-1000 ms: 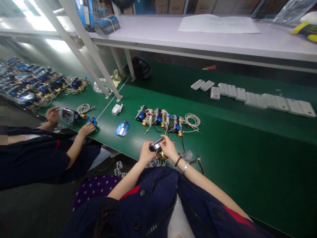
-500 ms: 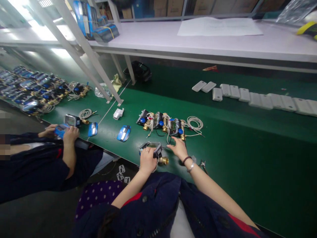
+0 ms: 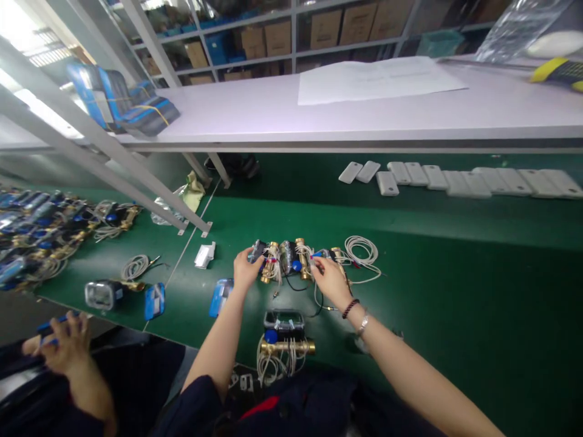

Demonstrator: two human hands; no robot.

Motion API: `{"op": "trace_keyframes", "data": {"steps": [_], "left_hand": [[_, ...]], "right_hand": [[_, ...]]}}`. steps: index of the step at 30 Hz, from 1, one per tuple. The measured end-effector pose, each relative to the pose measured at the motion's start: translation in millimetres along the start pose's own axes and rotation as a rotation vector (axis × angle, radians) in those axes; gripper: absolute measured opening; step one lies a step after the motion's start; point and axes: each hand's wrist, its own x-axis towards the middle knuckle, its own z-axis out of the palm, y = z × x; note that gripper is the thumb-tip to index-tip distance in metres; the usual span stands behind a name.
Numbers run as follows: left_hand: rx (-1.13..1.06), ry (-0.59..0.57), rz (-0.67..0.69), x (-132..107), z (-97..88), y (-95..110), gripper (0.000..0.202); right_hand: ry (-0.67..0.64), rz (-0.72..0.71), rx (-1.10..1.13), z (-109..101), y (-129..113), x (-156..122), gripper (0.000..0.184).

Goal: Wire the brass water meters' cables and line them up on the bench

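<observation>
Three meters with brass pipe fittings and bundled grey cables stand in a row on the green bench. My left hand [image 3: 246, 268] has its fingers closed around the leftmost meter [image 3: 259, 247]. The middle meter [image 3: 286, 258] sits between my hands, its blue cap facing me. My right hand [image 3: 331, 280] is closed over the rightmost meter [image 3: 324, 252], fingertips beside a blue tag; most of that meter is hidden behind the hand. Nearer to me, a fourth meter [image 3: 285, 325] lies untouched, its brass pipe and coiled cables toward me.
A coiled cable [image 3: 362, 250] lies right of the row. Blue cover plates [image 3: 155, 301], a white piece [image 3: 204, 255] and another meter [image 3: 102, 294] are at left, near a co-worker's hand [image 3: 68, 343]. White cases [image 3: 387, 183] line the back under a shelf [image 3: 255, 115].
My left hand has let go of the near meter and reached forward to the leftmost one. My right hand has moved onto the rightmost meter. The view has tilted up.
</observation>
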Motion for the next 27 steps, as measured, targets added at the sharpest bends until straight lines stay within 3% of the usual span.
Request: {"op": "trace_keyframes", "data": {"steps": [2,5,8,11,14,16,20,22,24,27], "left_hand": [[-0.050,-0.015,-0.122,47.5,-10.3,-5.1,0.065],[-0.172,-0.206,-0.256,84.2,-8.7,-14.3,0.072],[-0.307,-0.371,-0.309,89.2,-0.7,-24.5,0.069],[-0.407,-0.388,-0.303,80.7,3.2,-36.4,0.072],[-0.477,-0.354,-0.225,64.7,2.5,-50.8,0.078],[-0.482,-0.331,-0.096,49.1,0.2,-60.2,0.079],[-0.356,-0.229,0.243,8.9,-7.4,-70.1,0.075],[-0.272,-0.180,0.344,-10.5,-11.2,-71.1,0.072],[-0.220,-0.139,0.372,-25.0,-14.0,-71.9,0.069],[-0.255,-0.096,0.307,-32.5,-16.3,-75.5,0.069]], "right_hand": [[-0.014,-0.015,-0.065,10.4,-18.6,30.1,0.035],[-0.058,0.044,-0.166,37.0,-37.6,68.4,0.048],[-0.122,0.167,-0.244,60.0,-40.2,92.0,0.045],[-0.153,0.223,-0.274,68.0,-35.2,95.8,0.030],[-0.146,0.196,-0.265,67.4,-32.7,78.0,0.020],[-0.127,0.140,-0.244,68.3,-32.1,56.0,0.022],[0.083,-0.127,-0.132,75.2,-26.6,5.0,0.013],[0.181,-0.247,-0.082,77.9,-22.8,-16.4,0.005],[0.219,-0.321,-0.059,79.2,-20.6,-33.7,0.013],[0.202,-0.380,-0.065,77.9,-21.6,-51.1,0.019]]}}
